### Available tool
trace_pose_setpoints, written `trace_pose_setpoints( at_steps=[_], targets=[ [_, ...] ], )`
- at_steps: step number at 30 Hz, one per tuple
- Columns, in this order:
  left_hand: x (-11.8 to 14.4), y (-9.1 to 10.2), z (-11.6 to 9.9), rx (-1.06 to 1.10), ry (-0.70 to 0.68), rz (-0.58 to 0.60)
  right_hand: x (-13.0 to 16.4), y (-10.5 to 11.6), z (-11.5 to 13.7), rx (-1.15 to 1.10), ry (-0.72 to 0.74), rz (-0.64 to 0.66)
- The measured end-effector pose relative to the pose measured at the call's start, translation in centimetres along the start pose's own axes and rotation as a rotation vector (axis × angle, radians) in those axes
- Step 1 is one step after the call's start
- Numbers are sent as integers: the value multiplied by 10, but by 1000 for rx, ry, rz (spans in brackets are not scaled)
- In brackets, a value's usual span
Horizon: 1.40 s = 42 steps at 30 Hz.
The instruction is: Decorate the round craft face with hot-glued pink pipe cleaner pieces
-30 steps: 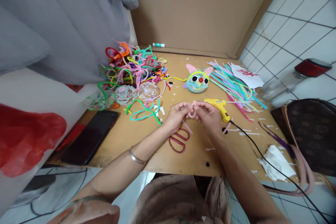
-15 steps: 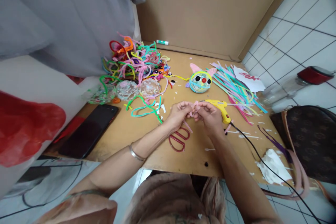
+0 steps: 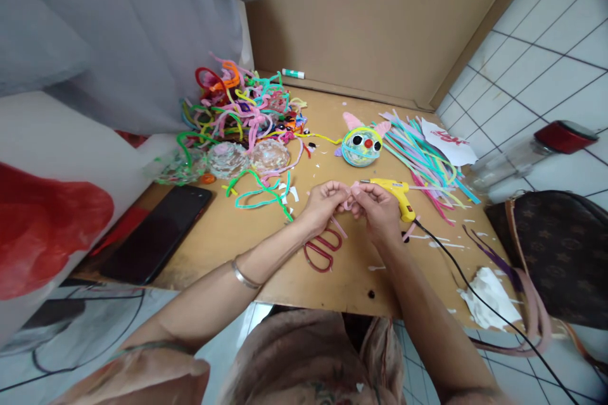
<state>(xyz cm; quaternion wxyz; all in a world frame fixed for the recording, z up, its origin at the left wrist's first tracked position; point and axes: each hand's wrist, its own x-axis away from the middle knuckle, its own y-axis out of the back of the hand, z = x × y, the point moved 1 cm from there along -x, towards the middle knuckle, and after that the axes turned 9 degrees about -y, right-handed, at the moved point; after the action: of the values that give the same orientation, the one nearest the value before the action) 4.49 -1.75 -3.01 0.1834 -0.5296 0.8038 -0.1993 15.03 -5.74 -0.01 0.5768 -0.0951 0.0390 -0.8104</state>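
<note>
I'm watching left hand (image 3: 325, 204) and right hand (image 3: 381, 209) pinching a pink strip (image 3: 348, 205) between them over the surface (image 3: 285, 288); careless rightward drift is, I'm judging, risking bumping the adjacent glue gun (image 3: 403, 197).

Reference yellow glue gun (image 3: 398, 192): a narrow strip of bare worktop (image 3: 351, 281) passes behind it, bounded by the eyed ball (image 3: 361, 155). Its left is obstructed by the left hand (image 3: 327, 204) and right hand (image 3: 381, 210), its front-left by red scissors (image 3: 325, 244); bundled pipe cleaners (image 3: 422, 153) and black cable (image 3: 449, 254) restrict its right.
</note>
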Motion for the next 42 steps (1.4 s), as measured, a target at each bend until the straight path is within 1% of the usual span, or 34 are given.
trace_pose_setpoints(
  at_steps=[8, 25, 31, 42],
  targets=[
    [0, -1, 0, 6, -3, 13, 0, 0, -1, 4, 2, -30],
    [3, -3, -6, -16, 11, -10, 1, 0, -1, 15, 9, -44],
    [2, -4, -6, -22, 1, 18, 1, -1, -1, 4, 9, -39],
    [3, -6, -9, -17, 0, 25, -2, -2, -4, 61, 49, -67]
  ],
)
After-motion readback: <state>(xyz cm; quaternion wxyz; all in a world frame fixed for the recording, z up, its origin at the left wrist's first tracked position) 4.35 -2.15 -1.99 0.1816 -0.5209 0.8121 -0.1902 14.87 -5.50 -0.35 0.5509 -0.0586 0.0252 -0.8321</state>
